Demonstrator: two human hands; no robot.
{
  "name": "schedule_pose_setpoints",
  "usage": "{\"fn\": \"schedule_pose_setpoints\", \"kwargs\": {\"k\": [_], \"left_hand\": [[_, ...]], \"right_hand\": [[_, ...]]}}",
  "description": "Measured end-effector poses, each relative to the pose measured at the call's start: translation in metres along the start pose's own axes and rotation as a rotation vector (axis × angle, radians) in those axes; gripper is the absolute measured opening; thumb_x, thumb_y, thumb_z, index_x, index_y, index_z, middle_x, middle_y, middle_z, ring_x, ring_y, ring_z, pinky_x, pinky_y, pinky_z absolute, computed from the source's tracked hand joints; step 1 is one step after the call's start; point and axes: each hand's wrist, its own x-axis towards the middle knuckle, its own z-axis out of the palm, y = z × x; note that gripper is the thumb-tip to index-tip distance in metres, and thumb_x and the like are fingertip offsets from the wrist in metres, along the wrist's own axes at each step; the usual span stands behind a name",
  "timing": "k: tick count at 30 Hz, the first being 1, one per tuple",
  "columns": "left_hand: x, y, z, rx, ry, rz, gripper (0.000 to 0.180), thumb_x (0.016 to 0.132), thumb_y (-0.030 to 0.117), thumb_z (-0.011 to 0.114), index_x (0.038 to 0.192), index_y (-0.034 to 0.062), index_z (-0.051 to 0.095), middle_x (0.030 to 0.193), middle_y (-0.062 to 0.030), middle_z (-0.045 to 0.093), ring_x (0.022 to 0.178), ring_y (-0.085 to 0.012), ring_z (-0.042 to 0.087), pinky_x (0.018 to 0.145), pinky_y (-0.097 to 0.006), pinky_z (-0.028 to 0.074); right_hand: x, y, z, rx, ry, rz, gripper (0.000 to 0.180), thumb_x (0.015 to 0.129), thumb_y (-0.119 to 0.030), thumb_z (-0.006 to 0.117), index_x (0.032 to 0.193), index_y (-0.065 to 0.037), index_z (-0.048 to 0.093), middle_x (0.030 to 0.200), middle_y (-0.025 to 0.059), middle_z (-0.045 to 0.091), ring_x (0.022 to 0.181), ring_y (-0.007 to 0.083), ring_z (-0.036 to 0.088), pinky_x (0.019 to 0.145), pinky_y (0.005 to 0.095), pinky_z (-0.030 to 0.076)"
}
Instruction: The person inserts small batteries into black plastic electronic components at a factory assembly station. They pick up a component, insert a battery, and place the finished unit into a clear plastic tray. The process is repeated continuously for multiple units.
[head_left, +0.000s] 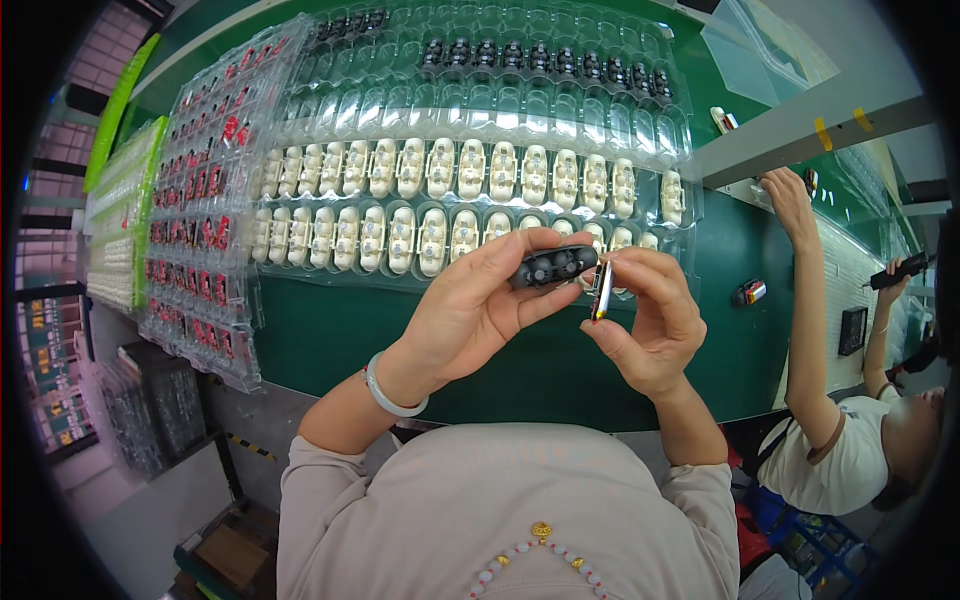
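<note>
Beyond your hands, a green worktop (330, 340) carries a clear tray (470, 140) of cream and black parts. Your left hand (470, 310) pinches a black oblong part (555, 267), round sockets showing. Just beside it, your right hand (645, 320) pinches a thin strip (601, 292).

Both hands (560, 300) raised, fingertips pinched.

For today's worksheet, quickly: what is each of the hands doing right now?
Left hand: closed on a small black part with round sockets.
Right hand: pinching a thin flat piece, held against the black part's end.
</note>
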Motion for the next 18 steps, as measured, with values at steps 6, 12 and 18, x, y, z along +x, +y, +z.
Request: {"fn": "schedule_pose_setpoints", "kwargs": {"k": [6, 12, 18], "left_hand": [[-0.0016, -0.0001, 0.0049, 0.020, 0.016, -0.059, 0.044, 0.095, 0.023, 0.040, 0.131, -0.0007, 0.034, 0.127, -0.0146, 0.044, 0.113, -0.0200, 0.049, 0.095, -0.033, 0.043], [-0.0042, -0.0029, -0.0008, 0.103, -0.017, -0.071, 0.048, 0.092, 0.010, 0.046, 0.135, -0.0029, 0.027, 0.123, -0.0113, 0.048, 0.109, -0.0142, 0.050, 0.092, -0.029, 0.044], [-0.0043, 0.0002, 0.0002, 0.137, -0.037, -0.015, 0.055, 0.088, 0.006, 0.052, 0.136, -0.0020, 0.025, 0.123, -0.0132, 0.048, 0.108, -0.0160, 0.051, 0.090, -0.029, 0.045]], "right_hand": [[0.0045, 0.0011, 0.0016, -0.072, 0.001, -0.036, 0.047, 0.064, -0.003, 0.077, 0.107, 0.001, 0.058, 0.103, 0.0159, 0.058, 0.088, 0.0218, 0.059, 0.073, 0.0289, 0.051], [0.0037, 0.0007, 0.0054, -0.153, -0.010, -0.057, 0.049, 0.061, 0.000, 0.077, 0.107, 0.001, 0.058, 0.105, 0.0168, 0.058, 0.088, 0.0236, 0.061, 0.073, 0.0282, 0.052], [0.0000, 0.0028, 0.0034, 0.008, -0.025, 0.057, 0.050, 0.064, 0.003, 0.074, 0.111, 0.004, 0.055, 0.111, 0.0189, 0.055, 0.098, 0.0260, 0.058, 0.079, 0.0321, 0.051]]}}
